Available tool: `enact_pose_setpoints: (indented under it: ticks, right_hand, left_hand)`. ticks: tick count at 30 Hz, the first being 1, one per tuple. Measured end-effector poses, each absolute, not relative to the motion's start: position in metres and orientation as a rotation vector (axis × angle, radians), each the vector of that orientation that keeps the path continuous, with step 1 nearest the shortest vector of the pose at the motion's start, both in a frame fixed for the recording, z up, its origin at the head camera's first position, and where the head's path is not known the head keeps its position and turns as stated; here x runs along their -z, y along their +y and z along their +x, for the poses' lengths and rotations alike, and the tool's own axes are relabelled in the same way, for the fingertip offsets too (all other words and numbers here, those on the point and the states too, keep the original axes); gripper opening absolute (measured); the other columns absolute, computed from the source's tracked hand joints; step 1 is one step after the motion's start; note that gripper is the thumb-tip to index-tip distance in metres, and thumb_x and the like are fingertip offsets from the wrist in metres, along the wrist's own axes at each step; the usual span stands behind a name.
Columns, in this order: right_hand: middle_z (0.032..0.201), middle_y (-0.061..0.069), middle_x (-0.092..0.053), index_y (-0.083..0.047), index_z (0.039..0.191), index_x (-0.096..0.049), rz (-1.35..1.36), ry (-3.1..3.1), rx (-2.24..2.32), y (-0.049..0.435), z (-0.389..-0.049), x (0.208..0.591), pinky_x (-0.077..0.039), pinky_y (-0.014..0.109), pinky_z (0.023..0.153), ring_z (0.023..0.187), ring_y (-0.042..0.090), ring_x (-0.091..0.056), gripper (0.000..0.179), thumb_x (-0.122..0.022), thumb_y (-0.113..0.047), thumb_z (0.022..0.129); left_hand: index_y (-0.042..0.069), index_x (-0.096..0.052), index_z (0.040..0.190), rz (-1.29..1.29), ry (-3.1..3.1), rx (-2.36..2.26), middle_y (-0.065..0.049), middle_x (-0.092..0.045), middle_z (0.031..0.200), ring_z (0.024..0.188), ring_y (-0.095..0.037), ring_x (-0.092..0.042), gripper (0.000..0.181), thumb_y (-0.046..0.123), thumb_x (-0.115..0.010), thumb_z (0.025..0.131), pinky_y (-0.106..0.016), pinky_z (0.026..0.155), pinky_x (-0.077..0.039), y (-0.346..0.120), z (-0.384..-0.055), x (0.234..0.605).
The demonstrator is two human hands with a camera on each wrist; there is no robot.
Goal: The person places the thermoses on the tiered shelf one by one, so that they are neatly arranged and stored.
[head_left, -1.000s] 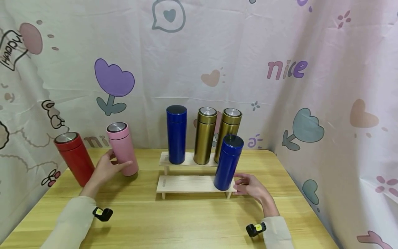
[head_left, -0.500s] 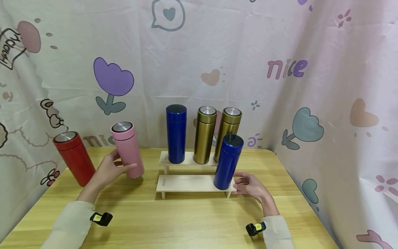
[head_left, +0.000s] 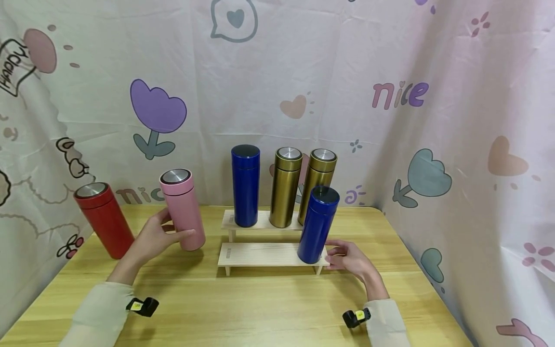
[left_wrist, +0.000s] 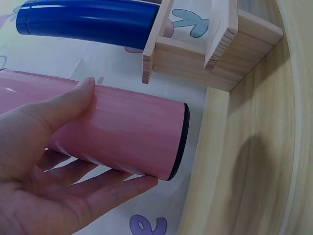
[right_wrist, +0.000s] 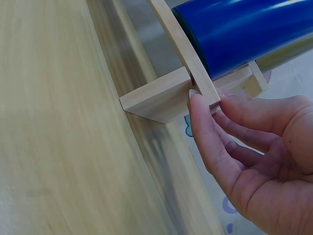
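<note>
In the head view my left hand point(head_left: 152, 237) grips a pink thermos flask point(head_left: 186, 212), thumb on one side and fingers on the other. The left wrist view shows the flask's black base point(left_wrist: 180, 144) a little off the tabletop, with a shadow on the wood. A red thermos flask point(head_left: 106, 221) stands left of that hand. My right hand point(head_left: 350, 260) pinches the right end of the lower shelf of a two-step wooden rack point(head_left: 264, 255), thumb above and finger below in the right wrist view. A blue thermos flask point(head_left: 318, 224) stands on that shelf, close to this hand.
On the rack's upper step stand another blue flask point(head_left: 246, 188) and two gold flasks, the left one point(head_left: 285, 193) beside the right one point(head_left: 323, 166). A wooden table point(head_left: 243, 308) lies underneath. A printed cloth point(head_left: 338, 58) hangs behind and at both sides.
My left hand has carried the pink flask to the right and slightly toward me, away from the red one. The right hand stays at the shelf's end.
</note>
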State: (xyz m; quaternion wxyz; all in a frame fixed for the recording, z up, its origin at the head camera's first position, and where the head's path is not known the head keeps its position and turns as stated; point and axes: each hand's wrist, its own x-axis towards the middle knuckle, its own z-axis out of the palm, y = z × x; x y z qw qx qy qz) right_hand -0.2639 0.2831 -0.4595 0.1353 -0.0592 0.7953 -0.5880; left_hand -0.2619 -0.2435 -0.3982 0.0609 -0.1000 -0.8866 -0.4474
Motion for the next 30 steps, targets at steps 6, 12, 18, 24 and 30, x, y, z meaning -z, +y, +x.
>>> enact_pose_setpoints:
  ticks: [6,12,18,24,30]
  right_hand:
    - [0.112,0.019,-0.061,0.011,0.149,-0.042,-0.171,2.303,1.717,0.282,-0.264,0.457,-0.065,0.039,0.087,0.088,0.017,-0.069,0.060,-0.067,0.000,0.096]
    - [0.114,0.022,-0.061,0.011,0.149,-0.042,-0.179,2.315,1.714,0.282,-0.264,0.460,-0.065,0.038,0.086,0.088,0.018,-0.071,0.061,-0.067,-0.002,0.096]
    - [0.114,0.021,-0.061,0.012,0.149,-0.042,-0.176,2.305,1.720,0.283,-0.263,0.463,-0.065,0.037,0.085,0.088,0.019,-0.071,0.060,-0.067,-0.001,0.096]
    - [0.114,0.021,-0.061,0.012,0.149,-0.041,-0.188,2.327,1.701,0.285,-0.262,0.460,-0.065,0.039,0.085,0.088,0.018,-0.071,0.061,-0.067,-0.002,0.096]
    - [0.115,0.023,-0.061,0.012,0.151,-0.039,-0.198,2.316,1.684,0.283,-0.263,0.458,-0.065,0.037,0.086,0.089,0.019,-0.071,0.061,-0.066,-0.002,0.097]
  left_hand:
    - [-0.001,-0.043,0.149,-0.343,-2.677,1.321,-0.026,-0.058,0.140,0.124,-0.040,-0.060,0.080,0.036,-0.082,0.089,-0.044,0.099,-0.059,-0.241,-0.265,0.394]
    - [-0.001,-0.042,0.150,-0.350,-2.687,1.336,-0.026,-0.058,0.141,0.123,-0.040,-0.061,0.082,0.035,-0.082,0.089,-0.042,0.097,-0.060,-0.237,-0.264,0.392]
    - [-0.001,-0.042,0.149,-0.349,-2.686,1.348,-0.025,-0.059,0.139,0.121,-0.038,-0.061,0.081,0.033,-0.083,0.088,-0.025,0.091,-0.058,-0.235,-0.258,0.396]
    - [-0.001,-0.043,0.149,-0.369,-2.672,1.383,-0.024,-0.059,0.139,0.121,-0.038,-0.061,0.081,0.034,-0.083,0.088,-0.017,0.087,-0.055,-0.233,-0.255,0.394]
    - [-0.001,-0.045,0.147,-0.365,-2.655,1.379,-0.024,-0.059,0.138,0.120,-0.038,-0.062,0.078,0.032,-0.083,0.088,-0.020,0.089,-0.055,-0.232,-0.247,0.389]
